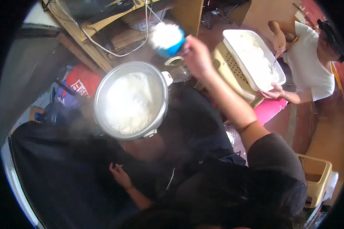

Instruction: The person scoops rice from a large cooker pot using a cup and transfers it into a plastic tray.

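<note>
A blue scoop (pixel 172 46) heaped with white rice is held up by my right hand (pixel 197 55), above and to the right of a big round metal pot (pixel 162 110). Steam rises from the white rice (pixel 130 103) inside the pot. My left hand (pixel 120 174) is below the pot over dark cloth, empty, its fingers apart. On the right, a white rectangular tub (pixel 233 36) holds more rice. A co-worker's hand steadies the tub's near edge, and the other hand has a metal utensil in the rice.
The tub rests on a beige perforated plastic stand (pixel 227 68). A co-worker in a white shirt (pixel 305 57) is at the right. A white cable (pixel 122 54) hangs behind the pot. A red bag (pixel 80 78) lies left of the pot, a beige stool (pixel 315 168) at lower right.
</note>
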`<state>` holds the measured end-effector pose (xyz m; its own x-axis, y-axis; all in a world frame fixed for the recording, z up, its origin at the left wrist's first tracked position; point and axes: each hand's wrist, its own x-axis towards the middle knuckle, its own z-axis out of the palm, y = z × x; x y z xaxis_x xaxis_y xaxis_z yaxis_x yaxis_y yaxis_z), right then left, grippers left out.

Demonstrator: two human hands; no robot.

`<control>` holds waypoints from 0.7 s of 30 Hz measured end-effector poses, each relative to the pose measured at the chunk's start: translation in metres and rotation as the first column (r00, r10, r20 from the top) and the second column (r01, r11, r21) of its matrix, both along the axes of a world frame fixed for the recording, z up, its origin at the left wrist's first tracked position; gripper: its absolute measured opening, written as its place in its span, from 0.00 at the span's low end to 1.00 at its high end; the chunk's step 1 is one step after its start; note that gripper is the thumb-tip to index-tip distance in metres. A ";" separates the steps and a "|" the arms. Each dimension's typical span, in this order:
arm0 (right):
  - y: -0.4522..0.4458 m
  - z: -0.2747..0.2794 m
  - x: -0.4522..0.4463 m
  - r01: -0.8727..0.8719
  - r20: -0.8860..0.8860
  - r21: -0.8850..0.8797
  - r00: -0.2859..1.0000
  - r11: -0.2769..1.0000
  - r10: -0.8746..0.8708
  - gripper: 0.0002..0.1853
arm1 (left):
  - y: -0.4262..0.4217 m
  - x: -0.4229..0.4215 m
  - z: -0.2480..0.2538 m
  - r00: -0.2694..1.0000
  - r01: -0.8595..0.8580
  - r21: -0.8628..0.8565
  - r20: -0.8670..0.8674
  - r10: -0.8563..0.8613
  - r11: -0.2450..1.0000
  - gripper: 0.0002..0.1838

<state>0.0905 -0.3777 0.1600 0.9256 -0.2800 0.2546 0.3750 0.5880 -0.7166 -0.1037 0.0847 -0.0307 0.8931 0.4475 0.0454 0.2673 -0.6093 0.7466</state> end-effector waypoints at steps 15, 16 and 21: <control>-0.258 0.055 -0.084 0.070 0.078 -0.573 0.996 -0.817 0.031 0.04 | 0.003 0.020 -0.017 0.997 0.068 0.006 -0.047 -0.067 0.998 0.18; -0.252 0.063 -0.084 0.040 -0.048 -0.541 0.996 -0.840 0.078 0.04 | 0.005 0.023 -0.021 0.996 0.075 0.033 -0.050 -0.073 0.997 0.18; -0.241 0.084 -0.089 -0.119 -0.046 -0.671 0.992 -0.732 -0.120 0.06 | 0.000 0.027 -0.018 0.996 0.082 0.028 -0.048 -0.080 0.996 0.18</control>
<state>0.0019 -0.6185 0.2442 0.9633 0.2650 -0.0433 0.2684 -0.9559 0.1191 -0.0768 0.0849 -0.0487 0.9278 0.3728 0.0150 0.2504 -0.6521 0.7156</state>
